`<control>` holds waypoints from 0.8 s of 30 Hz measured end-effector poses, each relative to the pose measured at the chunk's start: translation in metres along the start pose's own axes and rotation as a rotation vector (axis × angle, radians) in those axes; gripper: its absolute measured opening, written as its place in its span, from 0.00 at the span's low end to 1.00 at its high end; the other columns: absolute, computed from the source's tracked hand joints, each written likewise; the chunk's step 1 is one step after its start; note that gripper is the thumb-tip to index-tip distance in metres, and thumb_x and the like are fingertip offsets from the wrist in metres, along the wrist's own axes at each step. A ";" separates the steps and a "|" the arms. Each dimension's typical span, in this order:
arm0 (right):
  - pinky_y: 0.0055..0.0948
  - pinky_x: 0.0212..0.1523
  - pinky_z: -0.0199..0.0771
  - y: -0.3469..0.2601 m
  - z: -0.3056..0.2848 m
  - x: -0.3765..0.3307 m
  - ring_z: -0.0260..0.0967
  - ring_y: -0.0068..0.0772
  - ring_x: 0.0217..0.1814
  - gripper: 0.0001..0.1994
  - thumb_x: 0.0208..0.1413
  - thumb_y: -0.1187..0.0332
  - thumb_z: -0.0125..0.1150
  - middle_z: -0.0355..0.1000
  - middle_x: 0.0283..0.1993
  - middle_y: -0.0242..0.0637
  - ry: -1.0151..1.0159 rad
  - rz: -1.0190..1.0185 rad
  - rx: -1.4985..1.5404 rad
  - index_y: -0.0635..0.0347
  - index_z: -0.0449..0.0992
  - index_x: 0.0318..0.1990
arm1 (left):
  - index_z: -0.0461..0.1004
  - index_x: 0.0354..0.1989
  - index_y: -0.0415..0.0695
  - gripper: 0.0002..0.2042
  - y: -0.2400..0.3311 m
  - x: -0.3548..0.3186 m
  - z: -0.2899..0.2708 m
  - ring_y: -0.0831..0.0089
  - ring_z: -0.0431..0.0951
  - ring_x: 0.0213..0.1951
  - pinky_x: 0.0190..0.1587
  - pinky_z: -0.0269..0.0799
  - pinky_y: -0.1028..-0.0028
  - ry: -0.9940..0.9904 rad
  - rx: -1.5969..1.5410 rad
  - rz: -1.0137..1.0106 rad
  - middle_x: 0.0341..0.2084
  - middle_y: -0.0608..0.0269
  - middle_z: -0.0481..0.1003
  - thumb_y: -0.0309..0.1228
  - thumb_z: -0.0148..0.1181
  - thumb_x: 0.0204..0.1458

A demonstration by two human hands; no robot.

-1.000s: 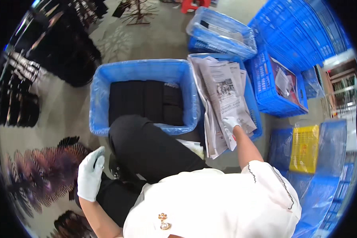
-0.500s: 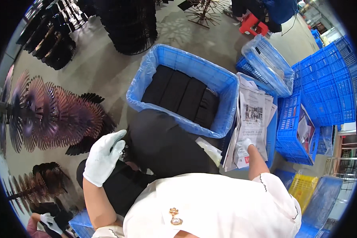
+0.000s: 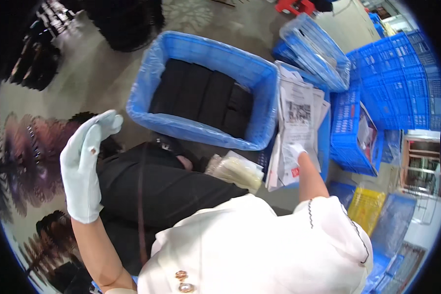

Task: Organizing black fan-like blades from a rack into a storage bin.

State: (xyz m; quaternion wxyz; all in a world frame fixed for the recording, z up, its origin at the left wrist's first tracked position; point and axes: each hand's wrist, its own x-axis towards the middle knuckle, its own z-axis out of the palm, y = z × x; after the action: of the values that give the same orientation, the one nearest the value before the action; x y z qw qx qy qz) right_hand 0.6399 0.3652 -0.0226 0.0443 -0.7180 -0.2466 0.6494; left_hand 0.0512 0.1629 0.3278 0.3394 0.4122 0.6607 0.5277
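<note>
My left hand (image 3: 83, 169), in a white glove with a small dark spot, is raised on the left above my black-clad leg. Its fingers are stretched out and slightly bent, holding nothing. My right hand (image 3: 294, 152), also gloved in white, touches a stack of newspapers (image 3: 298, 110). Blur and the white paper hide how its fingers lie. The newspapers lie at a blue crate to the right of a large blue bin (image 3: 267, 105) lined with clear plastic. Black bundles (image 3: 193, 93) lie in rows inside that bin.
Clear plastic packets (image 3: 236, 170) lie between my leg and the newspapers. Blue crates (image 3: 389, 88) are stacked at the right, near a yellow crate (image 3: 366, 206). Racks of dark, fanned-out pieces (image 3: 39, 157) stand at the left. A red stool (image 3: 295, 6) is at the far edge.
The view has shifted, so the bin and crates sit higher and further left. My left hand has moved left, away from the bin. My right hand stays at the newspapers.
</note>
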 end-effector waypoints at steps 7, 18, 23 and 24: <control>0.29 0.47 0.74 0.001 -0.015 0.016 0.74 0.35 0.44 0.18 0.61 0.59 0.55 0.77 0.51 0.40 0.245 -0.744 -0.710 0.56 0.78 0.54 | 0.75 0.50 0.29 0.15 -0.090 0.024 0.034 0.69 0.79 0.42 0.50 0.72 0.75 -0.052 -0.084 -0.468 0.41 0.52 0.81 0.28 0.50 0.61; 0.27 0.40 0.75 -0.077 -0.005 0.001 0.74 0.32 0.37 0.16 0.57 0.62 0.58 0.79 0.43 0.38 0.259 -0.353 -0.273 0.59 0.80 0.50 | 0.78 0.47 0.36 0.11 -0.075 0.036 0.070 0.72 0.79 0.34 0.39 0.74 0.75 -0.075 0.249 -0.116 0.38 0.57 0.81 0.22 0.56 0.57; 0.28 0.35 0.74 -0.077 -0.015 0.033 0.73 0.33 0.33 0.16 0.56 0.62 0.58 0.79 0.40 0.38 0.426 -0.485 -0.556 0.60 0.81 0.48 | 0.79 0.44 0.38 0.10 -0.070 0.042 0.083 0.71 0.77 0.31 0.37 0.72 0.75 -0.144 0.416 0.041 0.36 0.59 0.81 0.21 0.58 0.56; 0.28 0.34 0.74 -0.078 -0.013 0.035 0.73 0.33 0.32 0.16 0.56 0.62 0.59 0.79 0.40 0.38 0.410 -0.440 -0.584 0.60 0.81 0.48 | 0.79 0.45 0.37 0.10 -0.067 0.043 0.085 0.71 0.76 0.31 0.37 0.72 0.75 -0.161 0.436 0.048 0.36 0.59 0.80 0.21 0.57 0.56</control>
State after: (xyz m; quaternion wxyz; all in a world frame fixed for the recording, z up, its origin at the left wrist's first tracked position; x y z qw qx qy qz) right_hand 0.6300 0.4515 -0.0227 0.0247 -0.7449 -0.5541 0.3708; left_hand 0.0956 0.2307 0.2434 0.2814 0.5323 0.7196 0.3459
